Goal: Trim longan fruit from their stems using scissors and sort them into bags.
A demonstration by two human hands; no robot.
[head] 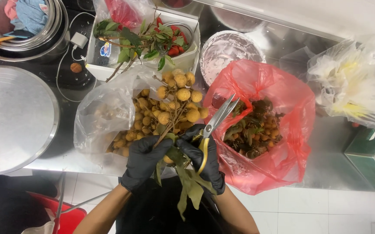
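Both hands wear black gloves and work close together at the near edge of the desk (326, 169). The left hand (143, 161) is closed around the woody stem of a longan bunch (176, 102), which rises up and away from the fist, its round, tan, matte fruits clustered on thin brown twigs. Long, limp olive leaves (187, 184) hang down from the same stem between the two hands. The right hand (204, 158) grips a pair of scissors (215, 123) by yellow loop handles; the pale metal blades stand slightly parted and point up and to the right, just beside the bunch.

Under the bunch lies a clear, crinkled plastic bag (94, 119) holding loose longans. Right of the scissors sits a red plastic bag (282, 99), its mouth open on dark leaves, twigs and a few fruits. Behind the bunch is a white box (98, 65) with leafy branches and small red fruits. A round foil-lined bowl (228, 50) stands behind the red bag, and a translucent bag of pale yellow-white material (354, 82) lies at far right. A broad, flat round steel lid (14, 115) rests at left, with stacked steel bowls (44, 37) behind it.
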